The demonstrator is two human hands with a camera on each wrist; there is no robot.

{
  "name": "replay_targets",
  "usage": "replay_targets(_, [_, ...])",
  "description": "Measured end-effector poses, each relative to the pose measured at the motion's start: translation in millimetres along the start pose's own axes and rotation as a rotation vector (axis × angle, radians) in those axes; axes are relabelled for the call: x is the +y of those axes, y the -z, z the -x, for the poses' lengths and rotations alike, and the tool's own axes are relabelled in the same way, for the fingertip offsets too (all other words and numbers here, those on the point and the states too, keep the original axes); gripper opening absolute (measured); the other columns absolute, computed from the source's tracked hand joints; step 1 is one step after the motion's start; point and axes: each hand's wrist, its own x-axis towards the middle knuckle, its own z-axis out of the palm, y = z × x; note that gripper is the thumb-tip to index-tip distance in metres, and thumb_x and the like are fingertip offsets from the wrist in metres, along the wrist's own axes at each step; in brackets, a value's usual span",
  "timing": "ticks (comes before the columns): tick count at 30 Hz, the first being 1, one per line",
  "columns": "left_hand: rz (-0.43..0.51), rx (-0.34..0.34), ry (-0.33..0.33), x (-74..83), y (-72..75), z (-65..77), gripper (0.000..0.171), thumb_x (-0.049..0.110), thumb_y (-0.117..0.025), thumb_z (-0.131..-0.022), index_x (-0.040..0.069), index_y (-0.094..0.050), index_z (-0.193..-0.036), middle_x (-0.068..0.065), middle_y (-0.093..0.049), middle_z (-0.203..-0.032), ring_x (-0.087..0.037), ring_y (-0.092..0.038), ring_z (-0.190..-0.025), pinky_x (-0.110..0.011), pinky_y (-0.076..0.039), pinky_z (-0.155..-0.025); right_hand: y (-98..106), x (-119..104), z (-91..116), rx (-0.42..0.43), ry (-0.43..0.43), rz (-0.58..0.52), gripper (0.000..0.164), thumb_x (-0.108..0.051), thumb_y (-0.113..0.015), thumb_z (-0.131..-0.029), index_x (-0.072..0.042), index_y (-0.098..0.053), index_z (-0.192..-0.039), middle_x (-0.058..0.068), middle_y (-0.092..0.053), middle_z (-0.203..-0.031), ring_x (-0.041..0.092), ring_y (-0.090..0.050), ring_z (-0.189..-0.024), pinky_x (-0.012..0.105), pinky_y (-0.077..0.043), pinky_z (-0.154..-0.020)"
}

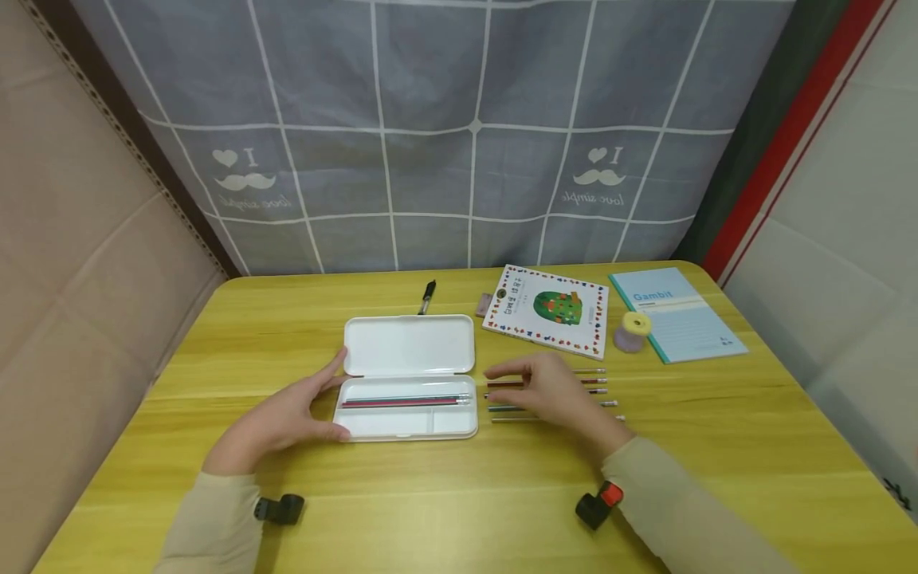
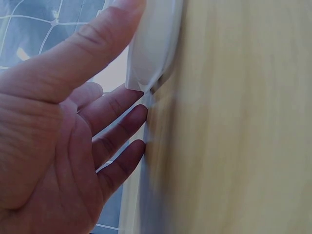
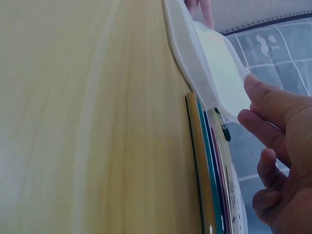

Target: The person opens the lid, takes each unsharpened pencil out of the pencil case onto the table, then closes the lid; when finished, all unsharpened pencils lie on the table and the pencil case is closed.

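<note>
A white pencil case point(image 1: 402, 426) lies with its lid folded back, teal and red pencils point(image 1: 405, 402) lying lengthwise inside. My left hand point(image 1: 297, 414) rests at its left end, thumb at the near corner and the other fingers fairly straight along the side and lid; the left wrist view shows the case corner point(image 2: 151, 53) between thumb and index finger. To the right of the case, my right hand point(image 1: 548, 391) is over several loose pencils point(image 1: 601, 391) laid in parallel. Its thumb and index fingertips stand apart, with nothing seen between them in the right wrist view.
Behind the case lies a pen with a black cap point(image 1: 429, 293). A picture-covered book point(image 1: 548, 311) lies at the back right, a small pinkish block point(image 1: 484, 304) beside it. Farther right are a yellow-topped purple container point(image 1: 631, 333) and a light blue notebook point(image 1: 681, 315).
</note>
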Motion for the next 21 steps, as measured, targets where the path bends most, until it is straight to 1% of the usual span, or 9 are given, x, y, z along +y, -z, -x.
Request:
replay_targets(2, [0.001, 0.003, 0.000, 0.6, -0.2, 1.0, 0.128, 0.043, -0.090, -0.079, 0.017, -0.003, -0.169, -0.013, -0.048, -0.159, -0.044, -0.021, -0.155, -0.067, -0.021, -0.121, -6.9, -4.7, -5.9, -0.022, 0.019, 0.016, 0.028, -0.026, -0.087, -0.088, -0.017, -0.083, -0.114, -0.007, -0.073, -0.075, 0.005, -0.034, -0.049, 0.023, -0.031, -0.045])
replay_targets(5, [0.010, 0.002, -0.002, 1.3, -0.6, 2.0, 0.128, 0.042, -0.090, -0.079, 0.018, -0.002, -0.169, -0.013, -0.048, -0.159, -0.043, -0.020, -0.156, -0.067, -0.020, -0.121, -15.7, -11.5, -13.4, -0.058, 0.018, 0.034, 0.025, -0.026, -0.084, -0.090, -0.019, -0.083, -0.114, -0.010, -0.059, -0.060, 0.005, -0.031, -0.047, 0.022, -0.029, -0.044])
replay_targets(7, [0.018, 0.001, -0.005, 1.8, -1.0, 1.8, 0.128, 0.041, -0.090, -0.080, 0.018, -0.002, -0.169, -0.013, -0.048, -0.159, -0.043, -0.020, -0.156, -0.067, -0.019, -0.121, -20.8, -14.9, -17.8, -0.074, 0.006, 0.049, 0.023, -0.027, -0.082, -0.092, -0.020, -0.083, -0.115, -0.009, -0.049, -0.054, 0.005, -0.031, -0.046, 0.022, -0.029, -0.045])
replay_targets(9, [0.025, 0.002, -0.009, 1.6, -1.4, 1.3, 0.128, 0.040, -0.090, -0.080, 0.018, -0.002, -0.169, -0.013, -0.048, -0.159, -0.043, -0.020, -0.156, -0.066, -0.019, -0.122, -25.2, -17.3, -21.5, -0.080, 0.001, 0.065, 0.021, -0.025, -0.080, -0.094, -0.020, -0.083, -0.115, -0.006, -0.047, -0.052, 0.007, -0.032, -0.046, 0.023, -0.030, -0.047])
replay_targets(11, [0.032, 0.001, -0.007, 1.4, -1.7, 1.0, 0.128, 0.040, -0.091, -0.080, 0.017, -0.002, -0.169, -0.013, -0.049, -0.159, -0.042, -0.021, -0.156, -0.065, -0.020, -0.122, -29.8, -18.9, -24.8, -0.077, 0.009, 0.091, 0.019, -0.023, -0.079, -0.095, -0.021, -0.083, -0.114, -0.006, -0.062, -0.061, 0.006, -0.046, -0.056, 0.024, -0.041, -0.055])
replay_targets(13, [0.035, 0.005, -0.007, 1.0, -2.1, 0.8, 0.128, 0.039, -0.091, -0.079, 0.016, -0.003, -0.169, -0.013, -0.049, -0.159, -0.041, -0.022, -0.156, -0.065, -0.020, -0.122, -34.1, -20.2, -27.3, -0.078, 0.015, 0.113, 0.018, -0.022, -0.079, -0.095, -0.022, -0.083, -0.113, -0.005, -0.076, -0.080, 0.007, -0.061, -0.074, 0.026, -0.050, -0.070])
replay_targets(16, [0.042, 0.005, -0.005, 0.6, -2.7, 0.9, 0.129, 0.038, -0.092, -0.079, 0.016, -0.003, -0.169, -0.014, -0.049, -0.159, -0.041, -0.022, -0.156, -0.064, -0.019, -0.122, -40.2, -21.3, -30.2, -0.091, 0.018, 0.148, 0.019, -0.022, -0.080, -0.094, -0.023, -0.083, -0.113, -0.009, -0.079, -0.111, 0.009, -0.066, -0.105, 0.032, -0.053, -0.091])
replay_targets(19, [0.035, 0.008, -0.006, 0.9, -3.1, 1.4, 0.129, 0.039, -0.092, -0.079, 0.015, -0.003, -0.169, -0.014, -0.049, -0.159, -0.041, -0.023, -0.155, -0.065, -0.019, -0.122, -44.3, -22.9, -32.5, -0.110, 0.018, 0.196, 0.020, -0.022, -0.079, -0.095, -0.023, -0.083, -0.114, -0.008, -0.079, -0.113, 0.012, -0.068, -0.107, 0.036, -0.055, -0.093])
replay_targets(21, [0.024, 0.011, -0.005, 1.5, -3.1, 2.0, 0.128, 0.041, -0.091, -0.079, 0.016, -0.003, -0.169, -0.014, -0.049, -0.159, -0.042, -0.023, -0.155, -0.065, -0.020, -0.122, -46.3, -24.3, -33.8, -0.120, 0.032, 0.247, 0.020, -0.023, -0.079, -0.095, -0.023, -0.083, -0.115, -0.007, -0.079, -0.112, 0.012, -0.070, -0.103, 0.036, -0.056, -0.090])
